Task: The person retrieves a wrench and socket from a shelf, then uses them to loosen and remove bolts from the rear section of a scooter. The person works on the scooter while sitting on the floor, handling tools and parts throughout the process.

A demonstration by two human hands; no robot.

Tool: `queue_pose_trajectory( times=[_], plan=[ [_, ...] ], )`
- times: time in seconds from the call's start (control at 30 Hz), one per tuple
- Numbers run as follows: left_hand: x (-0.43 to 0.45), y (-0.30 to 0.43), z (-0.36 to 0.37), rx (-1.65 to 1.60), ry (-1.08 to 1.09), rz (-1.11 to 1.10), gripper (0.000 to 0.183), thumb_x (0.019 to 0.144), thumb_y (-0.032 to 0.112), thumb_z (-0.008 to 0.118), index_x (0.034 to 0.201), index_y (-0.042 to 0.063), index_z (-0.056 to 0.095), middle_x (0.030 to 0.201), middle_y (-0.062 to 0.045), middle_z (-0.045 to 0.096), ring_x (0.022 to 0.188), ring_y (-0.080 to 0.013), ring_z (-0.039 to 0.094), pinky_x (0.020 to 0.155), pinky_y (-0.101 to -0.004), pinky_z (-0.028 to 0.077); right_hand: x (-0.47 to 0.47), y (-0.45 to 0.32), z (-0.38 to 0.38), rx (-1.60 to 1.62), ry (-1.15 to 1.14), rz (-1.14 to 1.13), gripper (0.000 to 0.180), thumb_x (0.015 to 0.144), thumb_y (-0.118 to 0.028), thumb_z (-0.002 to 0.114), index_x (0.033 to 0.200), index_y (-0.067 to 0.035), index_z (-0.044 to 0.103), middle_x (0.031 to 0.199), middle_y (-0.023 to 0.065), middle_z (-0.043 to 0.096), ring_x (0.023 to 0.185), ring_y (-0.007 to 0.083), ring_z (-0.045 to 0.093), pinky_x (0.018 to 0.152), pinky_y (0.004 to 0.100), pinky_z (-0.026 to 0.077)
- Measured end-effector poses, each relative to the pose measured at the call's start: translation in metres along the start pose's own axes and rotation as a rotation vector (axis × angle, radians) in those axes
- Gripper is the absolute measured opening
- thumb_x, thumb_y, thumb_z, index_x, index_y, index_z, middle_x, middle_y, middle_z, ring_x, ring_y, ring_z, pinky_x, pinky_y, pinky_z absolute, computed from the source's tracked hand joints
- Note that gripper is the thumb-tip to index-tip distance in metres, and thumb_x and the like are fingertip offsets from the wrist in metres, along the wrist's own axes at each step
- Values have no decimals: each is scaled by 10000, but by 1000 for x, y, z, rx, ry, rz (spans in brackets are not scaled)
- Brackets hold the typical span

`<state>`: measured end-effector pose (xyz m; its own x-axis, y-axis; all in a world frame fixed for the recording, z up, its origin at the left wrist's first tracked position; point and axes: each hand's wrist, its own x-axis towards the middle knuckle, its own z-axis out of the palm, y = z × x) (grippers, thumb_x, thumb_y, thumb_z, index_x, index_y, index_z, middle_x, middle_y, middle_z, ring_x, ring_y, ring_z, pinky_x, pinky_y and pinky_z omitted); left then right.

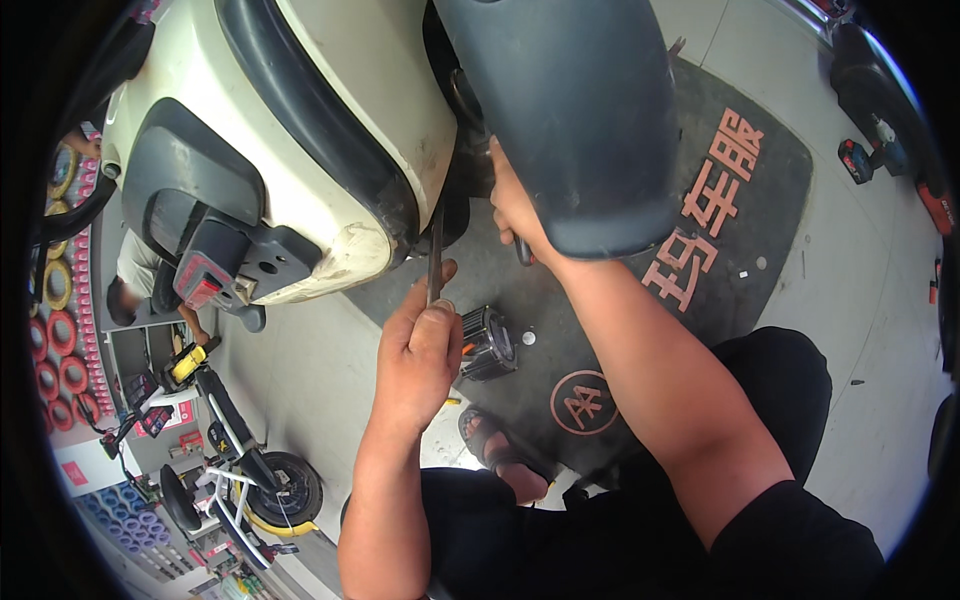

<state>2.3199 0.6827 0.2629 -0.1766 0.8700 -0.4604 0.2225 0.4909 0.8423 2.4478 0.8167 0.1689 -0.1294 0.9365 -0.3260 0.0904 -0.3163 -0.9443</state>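
A cream-coloured scooter body (360, 90) with a black trim strip fills the upper part of the view. To its right hangs a black plastic rear mudguard (577, 127). My left hand (424, 349) grips a flat metal bar-like tool (436, 259), whose far end runs up beside the lower body edge into shadow. Partly behind the mudguard, my right hand (514, 199) is closed around a tool with a dark, red-tipped handle (523, 252). That tool's working end is hidden. The scooter's tail-light bracket (225, 262) juts out at left.
Below the scooter, a dark canister (491, 349) stands on a black mat (765, 247) bearing writing. A cordless power tool (859, 160) lies at right. At left are another person (142, 262) and a small electric bike (247, 480); coloured rings (61, 330) hang on the wall.
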Motion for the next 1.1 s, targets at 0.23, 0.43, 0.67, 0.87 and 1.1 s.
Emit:
queue_pose_trajectory(
  times=[0.23, 0.43, 0.67, 0.87, 1.1],
  plan=[
    [0, 0, -1, -5, 3, -10, 498, 986, 140, 403, 1430, -68, 492, 640, 22, 482, 544, -60, 427, 518, -233, 351, 3, -8, 5, 511, -99, 56, 291, 1081, -329, 486, 962, -67, 523, 568, -20, 416, 454, 93, 393, 402, 267, 327],
    [1, 0, -1, 11, 8, 3, 506, 984, 157, 414, 1422, -84, 490, 636, 23, 489, 564, -62, 439, 538, -236, 359, -2, -22, 1, 318, -19, -84, 315, 1095, -322, 439, 1117, -26, 543, 591, -12, 432, 466, 85, 377, 414, 265, 326],
    [0, 2, -2, 25, -4, -7, 510, 983, 160, 420, 1421, -93, 486, 636, 31, 478, 572, -58, 441, 542, -236, 355, 21, 8, 16, 319, 93, -258, 352, 1103, -316, 409, 1257, -16, 508, 610, 4, 465, 470, 82, 386, 428, 260, 338],
    [1, -3, 2, 63, 40, 50, 505, 984, 201, 396, 1403, -51, 526, 579, 32, 437, 487, -62, 375, 490, -227, 283, 37, 41, 11, 392, -25, -328, 416, 1110, -311, 383, 1377, -7, 478, 626, 18, 493, 473, 80, 393, 440, 256, 348],
    [4, -13, -4, 56, 42, 75, 490, 975, 171, 451, 1396, -69, 525, 691, -14, 535, 594, -99, 492, 576, -258, 404, 21, 39, 1, 271, -183, 39, 478, 1121, -323, 330, 1539, -91, 360, 697, 65, 565, 476, 88, 408, 459, 250, 371]
  ],
)
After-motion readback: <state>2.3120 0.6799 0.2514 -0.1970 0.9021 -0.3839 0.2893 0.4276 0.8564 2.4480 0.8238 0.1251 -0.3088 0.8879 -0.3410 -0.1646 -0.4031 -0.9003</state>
